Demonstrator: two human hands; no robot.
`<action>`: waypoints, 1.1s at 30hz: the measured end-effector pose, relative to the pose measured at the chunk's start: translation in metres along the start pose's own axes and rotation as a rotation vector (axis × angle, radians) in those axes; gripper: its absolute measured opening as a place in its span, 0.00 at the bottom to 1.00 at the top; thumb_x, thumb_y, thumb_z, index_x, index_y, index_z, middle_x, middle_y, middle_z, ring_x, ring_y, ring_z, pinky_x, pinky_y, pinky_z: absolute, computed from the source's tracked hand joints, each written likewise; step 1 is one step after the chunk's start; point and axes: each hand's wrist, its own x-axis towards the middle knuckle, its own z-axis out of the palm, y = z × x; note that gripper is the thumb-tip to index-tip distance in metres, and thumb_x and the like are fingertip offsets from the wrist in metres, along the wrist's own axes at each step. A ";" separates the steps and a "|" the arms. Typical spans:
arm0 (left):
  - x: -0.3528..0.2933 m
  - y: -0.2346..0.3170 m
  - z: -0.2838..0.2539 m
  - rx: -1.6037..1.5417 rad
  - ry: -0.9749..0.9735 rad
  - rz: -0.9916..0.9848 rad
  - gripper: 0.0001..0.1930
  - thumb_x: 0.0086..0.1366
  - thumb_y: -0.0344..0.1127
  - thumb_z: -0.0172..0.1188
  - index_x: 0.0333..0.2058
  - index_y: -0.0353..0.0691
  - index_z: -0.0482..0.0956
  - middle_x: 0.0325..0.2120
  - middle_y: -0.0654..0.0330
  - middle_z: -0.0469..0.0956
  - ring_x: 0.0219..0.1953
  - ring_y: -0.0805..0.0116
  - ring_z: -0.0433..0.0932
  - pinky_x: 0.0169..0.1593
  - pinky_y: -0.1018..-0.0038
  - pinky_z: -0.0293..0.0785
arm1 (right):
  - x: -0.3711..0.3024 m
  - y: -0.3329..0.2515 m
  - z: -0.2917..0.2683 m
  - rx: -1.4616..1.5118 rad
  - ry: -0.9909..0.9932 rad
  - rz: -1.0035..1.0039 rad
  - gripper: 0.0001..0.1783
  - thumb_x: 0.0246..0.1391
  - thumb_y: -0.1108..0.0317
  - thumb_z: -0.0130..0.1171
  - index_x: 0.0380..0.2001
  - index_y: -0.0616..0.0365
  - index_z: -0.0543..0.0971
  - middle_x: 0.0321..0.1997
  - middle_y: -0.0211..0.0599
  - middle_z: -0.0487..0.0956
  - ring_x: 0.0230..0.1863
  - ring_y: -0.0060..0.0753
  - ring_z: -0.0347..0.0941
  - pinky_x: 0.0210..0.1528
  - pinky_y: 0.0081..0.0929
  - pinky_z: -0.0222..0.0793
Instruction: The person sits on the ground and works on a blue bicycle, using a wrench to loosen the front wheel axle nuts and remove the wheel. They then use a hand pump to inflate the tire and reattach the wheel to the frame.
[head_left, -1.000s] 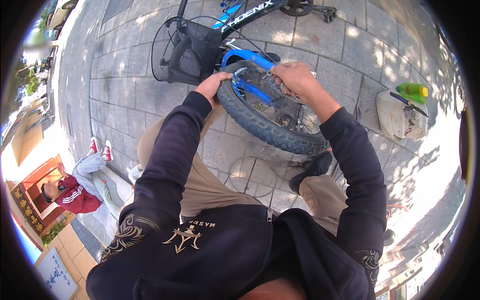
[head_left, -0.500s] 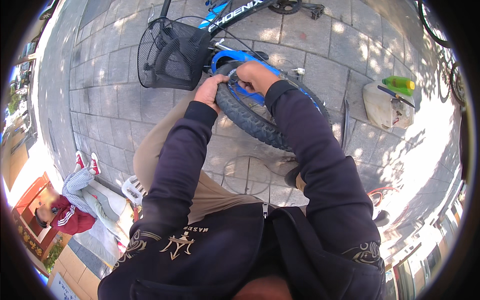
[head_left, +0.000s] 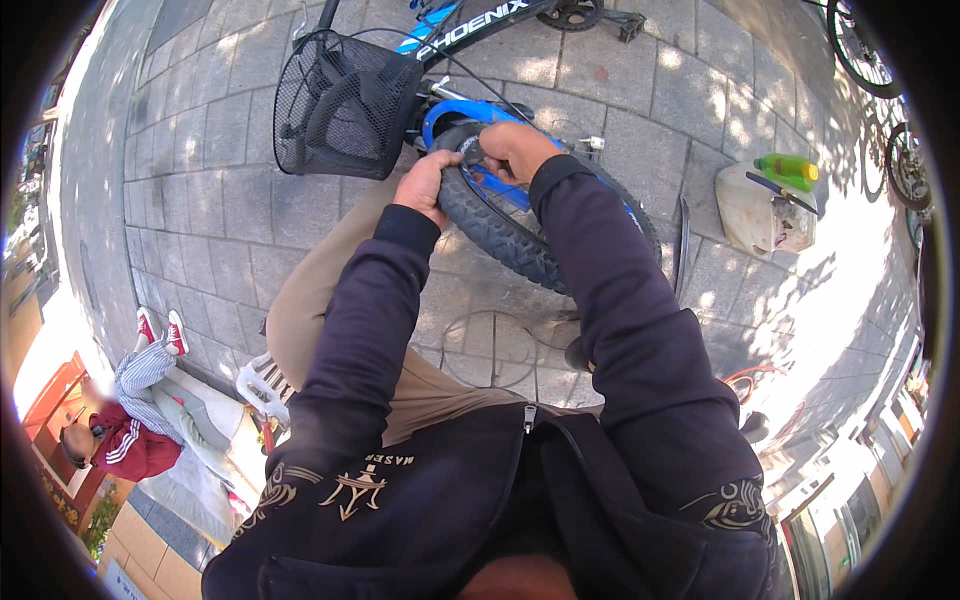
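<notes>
A bicycle with a blue and black frame [head_left: 470,32] lies on its side before me. Its front wheel has a knobbly black tyre [head_left: 508,243], partly under the blue fork [head_left: 470,110]. My left hand [head_left: 424,184] is closed around the tyre's near-left edge, thumb on top. Just right of it, my right hand [head_left: 516,150] is curled into a fist against the inner edge of the tyre, by the rim. What its fingers pinch is hidden. A black mesh basket [head_left: 345,105] sits at the handlebar end, left of my hands.
On the right stands a whitish cut-open container [head_left: 750,215] with a green bottle [head_left: 785,170] and a dark-handled tool [head_left: 780,192] on it. A thin loop [head_left: 490,350] lies on the paving near my legs. Someone in a maroon jacket [head_left: 140,445] sits at the left. More bicycles [head_left: 865,55] stand far right.
Both hands stay at the same part of the tyre, the left shifted very slightly right. My view has tilted a little, so the surroundings sit slightly differently.
</notes>
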 end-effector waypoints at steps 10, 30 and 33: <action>0.009 -0.005 -0.004 -0.004 0.021 0.011 0.19 0.72 0.33 0.59 0.57 0.27 0.74 0.44 0.47 0.84 0.43 0.53 0.88 0.49 0.58 0.87 | 0.015 0.008 -0.001 -0.023 0.015 -0.021 0.18 0.64 0.65 0.50 0.20 0.59 0.76 0.20 0.36 0.76 0.17 0.32 0.69 0.22 0.34 0.67; 0.014 -0.008 -0.007 0.002 -0.005 0.031 0.18 0.73 0.34 0.57 0.56 0.29 0.74 0.42 0.49 0.84 0.40 0.56 0.87 0.49 0.58 0.87 | 0.016 0.003 0.001 -0.101 0.054 -0.010 0.18 0.65 0.63 0.51 0.21 0.61 0.76 0.21 0.40 0.77 0.18 0.36 0.72 0.22 0.39 0.68; 0.013 -0.007 -0.007 -0.027 0.017 0.028 0.18 0.71 0.33 0.59 0.55 0.28 0.74 0.42 0.50 0.83 0.39 0.57 0.87 0.49 0.59 0.86 | 0.010 0.001 0.004 -0.068 0.084 -0.021 0.18 0.65 0.63 0.51 0.22 0.61 0.77 0.21 0.41 0.77 0.19 0.38 0.73 0.23 0.40 0.69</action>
